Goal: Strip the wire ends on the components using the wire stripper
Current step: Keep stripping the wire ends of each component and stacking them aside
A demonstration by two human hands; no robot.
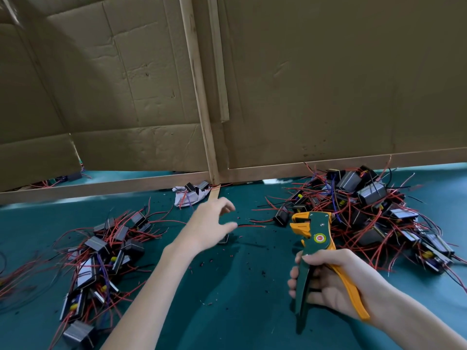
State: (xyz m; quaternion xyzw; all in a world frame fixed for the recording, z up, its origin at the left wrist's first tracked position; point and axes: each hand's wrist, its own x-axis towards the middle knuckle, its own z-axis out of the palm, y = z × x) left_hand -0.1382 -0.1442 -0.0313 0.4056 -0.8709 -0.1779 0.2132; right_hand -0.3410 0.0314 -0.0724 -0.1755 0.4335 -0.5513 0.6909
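Nearby, left pile (101,253), right pile (374,210); left hand (209,223) loose-fingered, right hand (328,281) round wire stripper (316,233).

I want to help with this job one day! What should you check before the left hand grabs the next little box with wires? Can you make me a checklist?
1. Wire stripper gripped in the right hand: ok.
2. Stripper's jaws empty, no wire caught in them: ok.
3. Left hand free, fingers spread and holding nothing: ok.
4. A component within reach, just under the left hand: ok.
5. The red wire beside it lies flat on the green mat: ok.
6. Whether that wire's end is already stripped: cannot tell, too small to see.
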